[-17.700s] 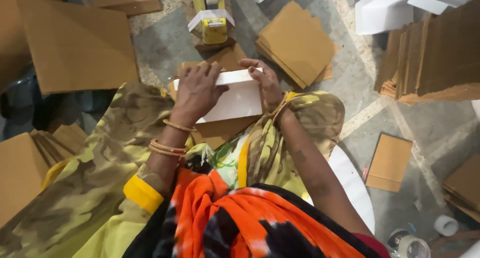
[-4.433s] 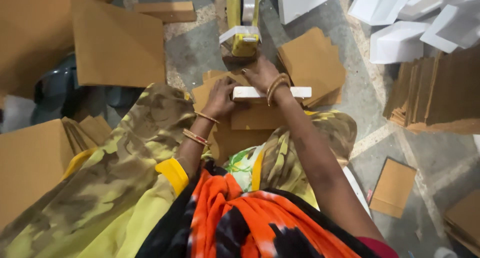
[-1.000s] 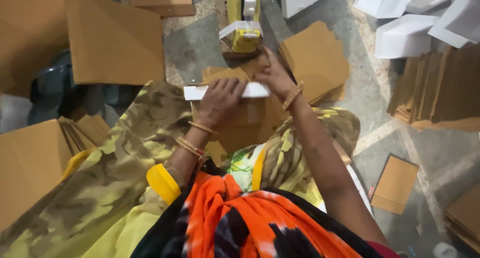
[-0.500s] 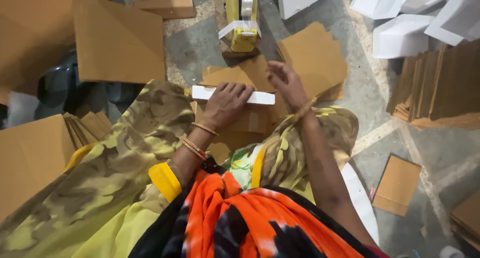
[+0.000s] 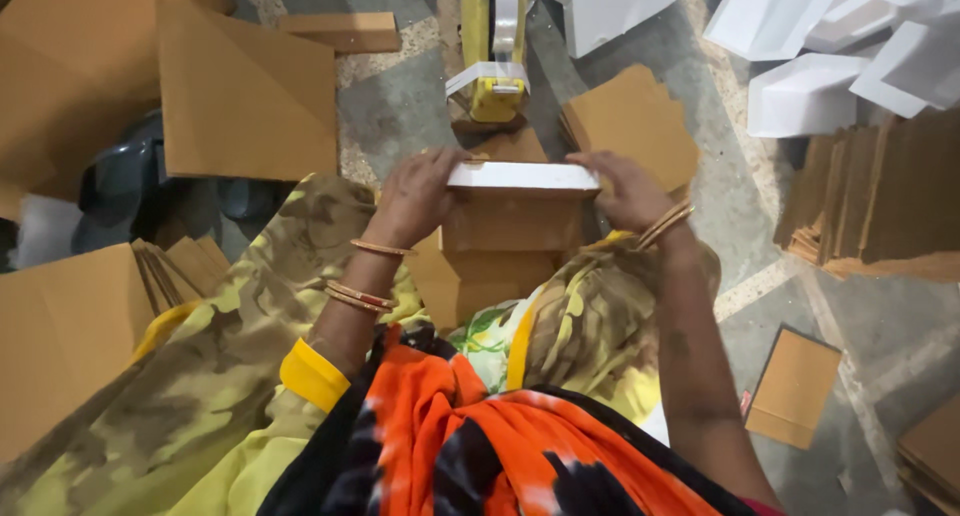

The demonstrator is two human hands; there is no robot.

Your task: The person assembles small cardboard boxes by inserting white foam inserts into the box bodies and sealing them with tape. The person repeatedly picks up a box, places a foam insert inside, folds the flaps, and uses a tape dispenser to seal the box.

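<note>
Head view, centre of frame: gripping a flat white cardboard box [image 5: 522,177] edge-on, left hand [image 5: 420,196] curled shut over its left end, right hand [image 5: 625,188] clasping the right end. Keeping both grips level (smooth card probably slips easily). Above, yellow tape dispenser [image 5: 492,51]; around, matte brown cardboard sheets [image 5: 245,96] lying flat.

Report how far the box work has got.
Done: several white boxes lie formed on the floor at upper right. In hand: the left hand and right hand grip a white piece at its ends, above a brown card in the lap, just short of the tape dispenser. Left: brown card stacks at right and loose sheets at left look unused.
</note>
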